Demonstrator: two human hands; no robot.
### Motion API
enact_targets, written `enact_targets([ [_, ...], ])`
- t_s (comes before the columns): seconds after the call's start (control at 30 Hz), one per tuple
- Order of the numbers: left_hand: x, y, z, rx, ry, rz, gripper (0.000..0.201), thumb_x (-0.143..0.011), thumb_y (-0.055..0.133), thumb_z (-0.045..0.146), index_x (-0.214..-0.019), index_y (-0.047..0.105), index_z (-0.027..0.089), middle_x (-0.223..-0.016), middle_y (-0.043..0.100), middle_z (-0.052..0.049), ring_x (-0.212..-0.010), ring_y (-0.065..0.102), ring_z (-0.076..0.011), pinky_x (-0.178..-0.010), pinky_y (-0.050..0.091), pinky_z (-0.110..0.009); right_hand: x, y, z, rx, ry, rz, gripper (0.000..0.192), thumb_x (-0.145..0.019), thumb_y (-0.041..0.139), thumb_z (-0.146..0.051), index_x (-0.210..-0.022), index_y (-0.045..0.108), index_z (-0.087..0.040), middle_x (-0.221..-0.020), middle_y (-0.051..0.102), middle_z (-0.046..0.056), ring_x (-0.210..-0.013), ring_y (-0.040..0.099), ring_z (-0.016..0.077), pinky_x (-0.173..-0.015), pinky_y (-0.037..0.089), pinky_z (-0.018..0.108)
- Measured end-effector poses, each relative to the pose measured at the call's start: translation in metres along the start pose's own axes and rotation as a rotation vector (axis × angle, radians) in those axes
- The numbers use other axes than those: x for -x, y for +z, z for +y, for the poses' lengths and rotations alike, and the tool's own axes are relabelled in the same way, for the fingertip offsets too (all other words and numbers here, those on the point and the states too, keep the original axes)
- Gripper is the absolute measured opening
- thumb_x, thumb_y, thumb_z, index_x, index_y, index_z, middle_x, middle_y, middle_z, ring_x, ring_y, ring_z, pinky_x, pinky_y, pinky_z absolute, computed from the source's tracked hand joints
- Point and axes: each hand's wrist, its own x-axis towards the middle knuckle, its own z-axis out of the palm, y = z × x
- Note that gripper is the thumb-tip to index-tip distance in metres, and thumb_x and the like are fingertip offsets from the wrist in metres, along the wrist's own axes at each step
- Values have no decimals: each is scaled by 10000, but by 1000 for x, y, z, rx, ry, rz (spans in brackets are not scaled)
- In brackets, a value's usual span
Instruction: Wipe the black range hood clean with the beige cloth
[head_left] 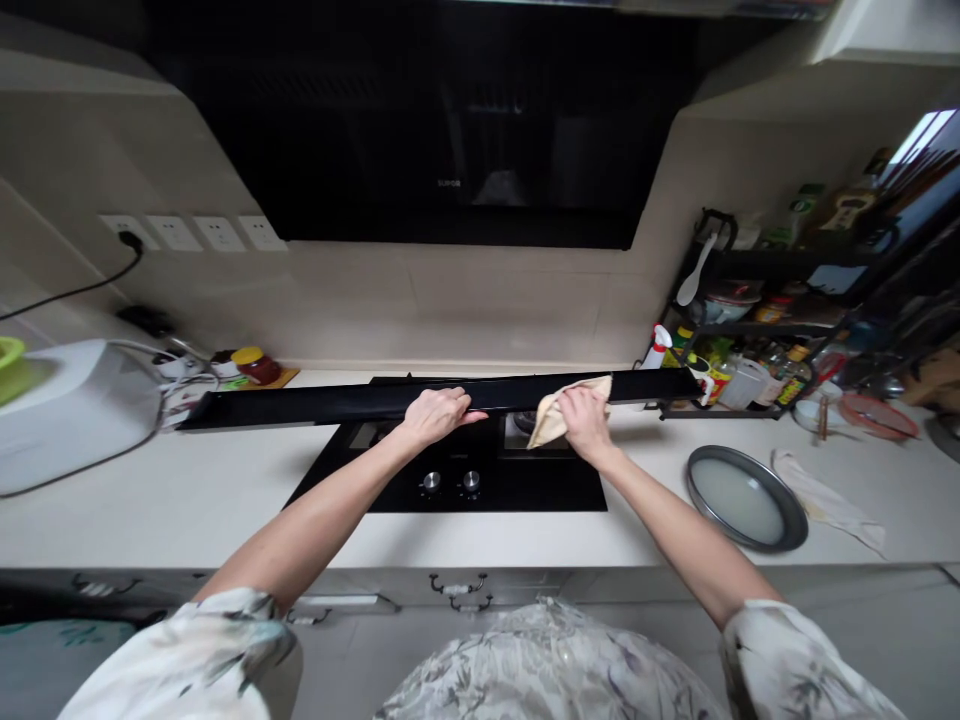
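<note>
- head view: the left hand point(437, 413) lies pressed flat, fingers together, on a long black panel point(315, 403) held across the cooktop point(480, 487).
- the right hand point(586, 422) is closed on a beige cloth point(559, 410), pressing it to the panel's right stretch.
- judged: wiping goes best in long strokes along the panel, with the left hand bearing down against tipping.
- a glass lid point(747, 497) lies to the right on the counter point(225, 500).

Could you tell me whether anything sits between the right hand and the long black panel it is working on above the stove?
Only the beige cloth: the right hand presses it against the long black panel, so the cloth lies between palm and surface. The left hand rests directly on the panel's edge, with nothing visible between them.
</note>
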Motion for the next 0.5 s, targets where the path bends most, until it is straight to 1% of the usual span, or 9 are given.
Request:
enact_targets([
  [0.07,-18,-4,5,-6,-12,8,679,-1124,337,659,-785,661,167,-795,673,-96,-628,620,-197,-533,192,-301,-24,-1,-9,9,-78,42,277,-1037,486,-113,-1227,686,-146,-1140,670,139,-1075,501,262,-989,313,399],
  [0.1,-26,-6,6,-8,-23,18,668,-1123,352,656,-776,653,170,-785,668,-92,-615,610,-194,-536,188,-301,-34,-2,-7,21,-114,58,277,-1059,472,-121,-1238,681,-148,-1117,673,129,-1053,507,251,-980,313,391],
  [0.2,-45,-13,0,-41,-52,55,623,-1118,418,632,-743,622,178,-767,655,-87,-619,608,-198,-546,205,-300,-61,-7,18,72,-183,96,281,-1104,421,-145,-1176,693,-156,-1025,671,107,-995,513,235,-926,306,377],
  [0.3,-62,-20,-15,-86,-58,69,505,-1102,530,551,-763,617,186,-800,664,-88,-679,638,-216,-554,249,-300,-89,-9,47,89,-200,112,309,-1124,392,-166,-1105,700,-158,-1013,669,110,-989,514,239,-886,293,377],
  [0.4,-75,-29,-37,-145,-64,33,247,-1046,649,348,-852,649,194,-916,694,-100,-835,680,-249,-577,322,-298,-118,-5,66,62,-182,117,307,-1133,394,-191,-1145,699,-156,-1058,679,115,-1015,518,241,-895,289,378],
  [0.43,-77,-32,-45,-175,-85,17,163,-1019,666,282,-880,659,196,-956,700,-105,-899,684,-262,-592,349,-299,-127,-3,70,47,-164,119,300,-1134,401,-201,-1159,697,-158,-1079,683,116,-1027,518,241,-910,288,380],
  [0.5,-76,-39,-62,-245,-177,-2,56,-977,677,207,-924,670,193,-1021,704,-116,-999,675,-284,-632,394,-302,-144,1,81,17,-128,109,285,-1131,414,-206,-1191,690,-164,-1130,687,116,-1054,514,243,-949,283,384],
])
